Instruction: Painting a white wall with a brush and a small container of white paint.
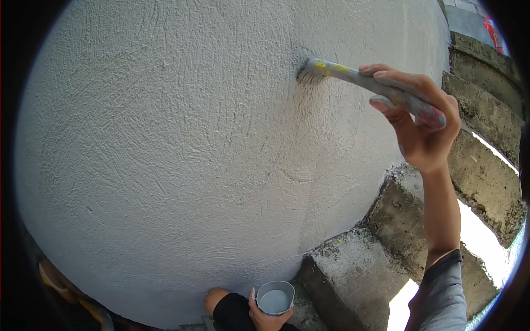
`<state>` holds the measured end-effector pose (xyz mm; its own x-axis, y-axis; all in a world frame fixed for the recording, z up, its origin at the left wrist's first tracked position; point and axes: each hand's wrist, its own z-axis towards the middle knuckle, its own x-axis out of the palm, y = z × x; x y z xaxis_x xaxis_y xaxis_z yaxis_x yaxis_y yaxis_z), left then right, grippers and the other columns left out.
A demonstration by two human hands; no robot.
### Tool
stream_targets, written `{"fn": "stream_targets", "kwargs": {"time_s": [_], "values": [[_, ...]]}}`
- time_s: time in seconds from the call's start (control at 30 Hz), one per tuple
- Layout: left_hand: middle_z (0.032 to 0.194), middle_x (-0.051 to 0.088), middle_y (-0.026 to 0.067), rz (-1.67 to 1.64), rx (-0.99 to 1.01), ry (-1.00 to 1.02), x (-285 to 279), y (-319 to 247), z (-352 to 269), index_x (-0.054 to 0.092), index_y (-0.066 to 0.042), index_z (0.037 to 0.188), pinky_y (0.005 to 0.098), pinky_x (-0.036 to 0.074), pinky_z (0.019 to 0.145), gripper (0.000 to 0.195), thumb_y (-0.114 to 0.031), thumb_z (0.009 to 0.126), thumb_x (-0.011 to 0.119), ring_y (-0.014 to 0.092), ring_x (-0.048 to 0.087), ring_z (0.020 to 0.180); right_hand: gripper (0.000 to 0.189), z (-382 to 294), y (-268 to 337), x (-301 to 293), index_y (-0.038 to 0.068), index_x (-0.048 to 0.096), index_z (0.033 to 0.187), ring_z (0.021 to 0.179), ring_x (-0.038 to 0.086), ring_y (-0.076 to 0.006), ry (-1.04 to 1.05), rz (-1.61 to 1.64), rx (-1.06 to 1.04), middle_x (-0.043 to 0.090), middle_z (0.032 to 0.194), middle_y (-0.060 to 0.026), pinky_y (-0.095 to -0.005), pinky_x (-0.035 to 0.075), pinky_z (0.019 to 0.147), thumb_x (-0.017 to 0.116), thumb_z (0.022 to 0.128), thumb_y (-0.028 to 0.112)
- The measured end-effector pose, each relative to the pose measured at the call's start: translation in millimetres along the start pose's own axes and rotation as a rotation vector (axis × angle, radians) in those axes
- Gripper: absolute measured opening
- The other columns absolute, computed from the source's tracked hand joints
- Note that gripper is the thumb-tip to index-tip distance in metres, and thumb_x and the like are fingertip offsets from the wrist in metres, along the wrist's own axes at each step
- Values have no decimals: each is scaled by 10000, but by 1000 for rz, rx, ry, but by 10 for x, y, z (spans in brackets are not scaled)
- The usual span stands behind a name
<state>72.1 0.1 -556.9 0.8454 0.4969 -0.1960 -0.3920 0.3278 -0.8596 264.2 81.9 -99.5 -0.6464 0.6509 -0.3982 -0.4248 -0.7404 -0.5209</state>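
My right hand (pixel 430 107) grips a paintbrush by its handle (pixel 381 87), which is smeared with grey, yellow and red paint. The dark bristles (pixel 309 74) press against a rough plastered wall (pixel 186 145) coated in pale grey. Low in the view, my left hand (pixel 265 319) holds a small round tub (pixel 275 284) from below and around its sides. Light grey paint (pixel 274 301) lies inside the tub. The tub is close to my knee (pixel 215 301), beside the wall's foot.
Bare concrete steps (pixel 352 265) climb along the wall's right side, with rough edges and bright sunlit patches. More steps (pixel 480 99) rise at the upper right. A red object (pixel 492 35) shows at the far upper right, too blurred to name.
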Motion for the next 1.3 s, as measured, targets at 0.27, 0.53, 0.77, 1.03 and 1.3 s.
{"fn": "stream_targets", "kwargs": {"time_s": [0.27, 0.53, 0.77, 1.03, 1.3], "values": [[1255, 565, 267, -91, -7, 21, -14, 51, 4, 305, -24, 1456, 496, 496, 904, 1090, -294, 591, 910, 433, 581, 1126, 287, -288, 202, 185, -24, 643, 1064, 925, 721, -293, -18, -79, 51, 713, 1009, -219, -331, 584, 774, 716, 787, -29], [1191, 602, 261, -69, 112, 7, -23, -54, 96, 313, -26, 1454, 492, 528, 840, 1091, -323, 591, 911, 429, 620, 1056, 392, -921, 596, 285, 31, 676, 1029, 922, 720, -290, 170, 137, 293, 712, 1048, -164, -322, 591, 750, 810, 661, 46], [1143, 607, 261, -10, 133, 8, -61, -5, 18, 277, 17, 1434, 476, 523, 855, 1133, -275, 544, 914, 403, 636, 1027, 344, -1107, 999, 150, -9, 675, 1009, 962, 712, -296, 62, 387, 608, 716, 1011, -189, -332, 584, 782, 780, 683, -39], [1096, 599, 246, 96, 360, 126, -46, -39, 73, 270, 60, 1402, 455, 522, 834, 1191, -290, 488, 950, 382, 645, 953, 184, -1698, 1555, 408, 29, 727, 992, 677, 682, -114, 439, 848, 1176, 728, 787, -105, -242, 504, 622, 752, 832, 115], [1177, 571, 244, 31, 444, 150, 2, -24, 157, 249, 32, 1421, 468, 507, 865, 1156, -275, 547, 940, 384, 620, 1009, 151, -1899, 1812, 769, 20, 702, 919, 572, 594, -55, 498, 854, 1339, 691, 684, -60, -226, 447, 520, 745, 850, 148]]}}
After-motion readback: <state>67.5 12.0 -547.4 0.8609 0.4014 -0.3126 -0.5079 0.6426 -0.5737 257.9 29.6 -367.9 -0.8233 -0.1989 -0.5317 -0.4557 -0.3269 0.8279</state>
